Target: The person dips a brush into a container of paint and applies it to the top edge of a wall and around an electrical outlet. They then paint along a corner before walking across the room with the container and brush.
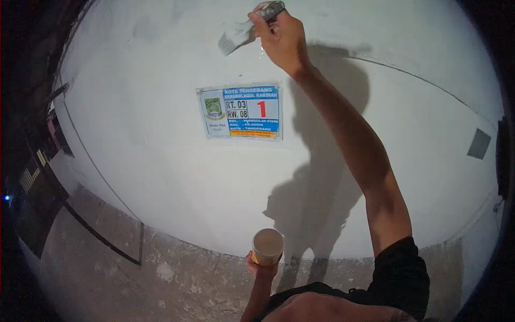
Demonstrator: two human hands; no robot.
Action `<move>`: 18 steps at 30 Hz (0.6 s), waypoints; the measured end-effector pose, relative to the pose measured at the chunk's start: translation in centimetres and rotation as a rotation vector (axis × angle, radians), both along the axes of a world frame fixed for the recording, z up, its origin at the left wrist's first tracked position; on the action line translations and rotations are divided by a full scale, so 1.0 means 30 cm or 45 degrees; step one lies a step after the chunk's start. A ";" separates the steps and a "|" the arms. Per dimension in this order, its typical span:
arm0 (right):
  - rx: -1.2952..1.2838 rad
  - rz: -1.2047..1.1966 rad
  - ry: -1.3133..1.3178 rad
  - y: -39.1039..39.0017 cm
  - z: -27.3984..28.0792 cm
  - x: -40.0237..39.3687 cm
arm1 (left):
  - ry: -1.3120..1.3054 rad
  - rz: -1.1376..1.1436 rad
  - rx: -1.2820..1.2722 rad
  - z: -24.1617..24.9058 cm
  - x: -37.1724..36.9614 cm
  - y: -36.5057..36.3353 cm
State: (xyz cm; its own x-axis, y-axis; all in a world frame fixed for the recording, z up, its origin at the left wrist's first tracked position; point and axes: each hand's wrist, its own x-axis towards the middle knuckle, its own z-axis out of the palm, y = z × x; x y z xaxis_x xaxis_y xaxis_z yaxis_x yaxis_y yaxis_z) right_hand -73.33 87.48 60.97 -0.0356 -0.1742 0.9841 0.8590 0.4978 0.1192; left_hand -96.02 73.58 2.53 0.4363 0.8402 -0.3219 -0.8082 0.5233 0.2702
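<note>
High on the white wall [177,166], my right hand [285,45] grips a paintbrush [236,38] by its handle. White coats the bristles, which point down and to the left, close against the wall. Low in front of my body, my left hand [258,269] is wrapped round a small paint can [267,243] with a pale top or pale contents. Below the brush, a blue and white address sign [240,111] with a red 1 is fixed to the wall. My arm and body cast a shadow beside the sign.
Bare, stained concrete [188,279] runs along the bottom of the wall. A thin dark line [413,71] curves across the upper right. A small grey square [479,143] sits at the far right. Dark structures [40,198] stand at the left edge.
</note>
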 end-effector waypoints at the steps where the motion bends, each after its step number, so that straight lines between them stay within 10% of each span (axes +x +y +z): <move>1: 0.005 -0.010 0.002 -0.007 0.000 0.025 | 0.019 0.024 -0.065 0.014 0.003 0.001; 4: 0.301 -0.394 0.125 -0.072 0.029 0.102 | 0.000 0.008 -0.060 -0.023 -0.002 0.012; 7: 0.664 0.438 0.026 -0.241 0.103 0.173 | -0.071 -0.002 0.035 -0.069 -0.011 0.015; 8: 0.511 0.495 0.375 -0.314 0.113 0.165 | -0.071 -0.011 0.042 -0.085 -0.010 0.021; 18: 0.112 0.487 0.150 -0.312 0.292 0.135 | -0.085 -0.115 0.199 -0.072 0.033 0.021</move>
State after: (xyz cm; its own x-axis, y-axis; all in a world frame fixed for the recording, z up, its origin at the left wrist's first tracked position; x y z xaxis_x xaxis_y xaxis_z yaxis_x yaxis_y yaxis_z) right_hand -69.28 78.13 69.74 0.1598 -0.2367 0.9584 0.6242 0.7764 0.0876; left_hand -95.04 74.21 0.36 0.5283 0.8341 -0.1587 -0.7787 0.5505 0.3010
